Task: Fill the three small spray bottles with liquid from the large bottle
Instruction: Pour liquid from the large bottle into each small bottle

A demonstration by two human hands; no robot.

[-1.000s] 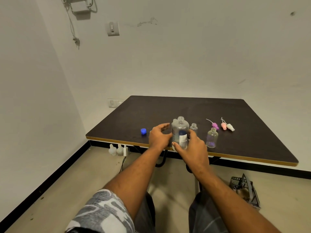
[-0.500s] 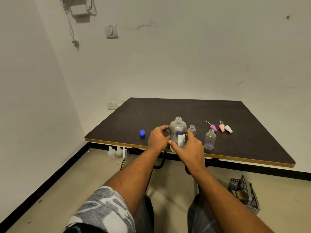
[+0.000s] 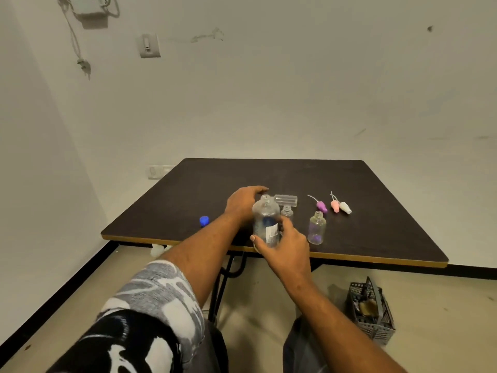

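- The dark table [image 3: 269, 179] carried everything for the task, crowded toward its six o'clock edge, likely to keep it all within the seated person's reach
- A grey slotted basket [image 3: 372, 310] stood on the floor at four o'clock from the table, well apart from the work and no hindrance
- The large bottle [image 3: 265, 222] stood upright near that front edge, uncapped, its mouth ready for pouring; how much liquid it held could not be told
- The right hand [image 3: 287, 249] curled fingers and thumb round the bottle's lower body, probably to steady or lift it
- The left hand [image 3: 242, 204] arched over the table at eleven o'clock from the bottle, fingers loose and grasping nothing that showed; I judged it a reach toward the tipped small bottle [image 3: 286, 200], which lay on its side at one o'clock
- The close small bottle [image 3: 287, 212] stood open just beside the large one at two o'clock, where a careless lift could knock it
- The outer small bottle [image 3: 317, 230] stood open at three o'clock, near
- Purple [image 3: 321, 205], pink [image 3: 334, 205] and white [image 3: 345, 207] spray heads lay farther back at two o'clock, set aside so the necks stayed open
- A blue cap [image 3: 204, 221] lay at nine o'clock beyond the left forearm, presumably the large bottle's own
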